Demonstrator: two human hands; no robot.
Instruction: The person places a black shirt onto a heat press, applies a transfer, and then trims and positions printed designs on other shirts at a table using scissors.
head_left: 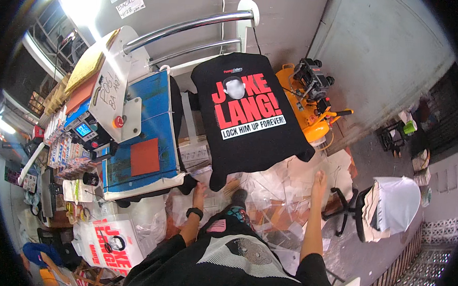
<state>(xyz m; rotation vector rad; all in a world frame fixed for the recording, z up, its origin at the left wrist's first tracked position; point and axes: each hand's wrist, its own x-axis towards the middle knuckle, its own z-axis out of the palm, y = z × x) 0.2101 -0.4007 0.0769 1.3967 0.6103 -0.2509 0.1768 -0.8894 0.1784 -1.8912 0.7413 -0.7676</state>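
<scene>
A black T-shirt [254, 154] with a red and white print lies spread out in front of me, its hem toward me. My right hand [317, 187] is off the shirt's lower right corner, fingers stretched out and nothing in them. Below the shirt's lower left corner is my left hand [199, 194], with a black watch on the wrist. Its fingers look extended and hold nothing that I can see. Close to them, dark cloth hangs from the blue bed [170, 140] of a heat press, which bears a reddish-brown square pad [145, 157].
The press head [113, 102] with a lit display stands at the left, chrome bars [188, 26] behind it. An orange air compressor [311, 121] is beyond the shirt. Printed transfer sheets [133, 236] lie lower left. Loose clear sheets litter the floor; a sheet-laden chair [395, 206] stands right.
</scene>
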